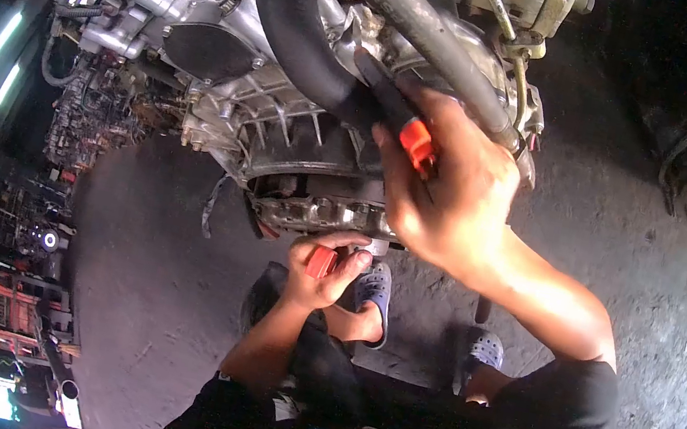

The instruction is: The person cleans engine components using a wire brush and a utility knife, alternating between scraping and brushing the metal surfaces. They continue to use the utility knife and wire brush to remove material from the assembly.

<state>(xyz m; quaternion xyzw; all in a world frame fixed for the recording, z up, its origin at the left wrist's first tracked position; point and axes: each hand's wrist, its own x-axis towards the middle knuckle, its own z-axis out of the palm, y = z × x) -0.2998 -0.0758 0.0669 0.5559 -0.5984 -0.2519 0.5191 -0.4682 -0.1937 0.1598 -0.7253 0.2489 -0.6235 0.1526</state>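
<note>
Our left hand point(322, 275) is the nearer one. Its fingers are clamped on a red-handled tool point(320, 261) that points toward 1 o'clock at the underside of the engine point(233, 57). Whether the tip touches, we cannot tell. Our right hand point(448, 192) sits at 1 o'clock from the left, fingers wrapped round a black-and-orange handle point(416, 142) lying 10 to 4 o'clock. The black hose point(297, 32) crowds it. A blue clog point(376, 292) rests below on the floor point(146, 290).
</note>
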